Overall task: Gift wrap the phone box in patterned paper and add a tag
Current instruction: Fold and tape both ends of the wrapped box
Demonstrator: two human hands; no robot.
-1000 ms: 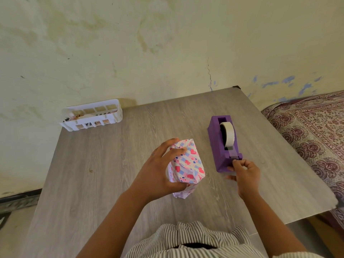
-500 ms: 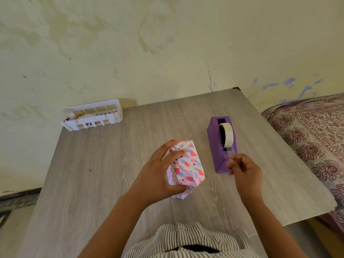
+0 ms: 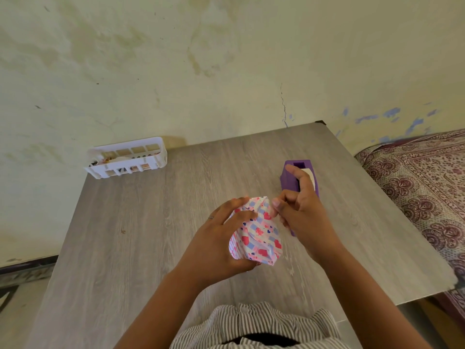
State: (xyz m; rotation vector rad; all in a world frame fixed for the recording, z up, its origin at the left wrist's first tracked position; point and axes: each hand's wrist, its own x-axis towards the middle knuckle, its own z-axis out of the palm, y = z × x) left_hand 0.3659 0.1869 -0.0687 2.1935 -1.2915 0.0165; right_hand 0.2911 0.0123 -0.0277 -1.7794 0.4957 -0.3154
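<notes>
Item: wrapped phone box (image 3: 256,233), light, stiff under thin crease-prone paper, held above the table (image 3: 151,222) in my left hand (image 3: 216,245); right hand (image 3: 299,212) pinching, possibly tape, at its top fold.

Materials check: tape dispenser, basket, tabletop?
Tape dispenser: looks like matte purple moulded plastic, uniform colour, blocky edges. Basket: white plastic, by its slotted moulded walls. Table: grey wood-grain surface, probably laminate rather than solid wood; the printed-looking grain leaves it open.
</notes>
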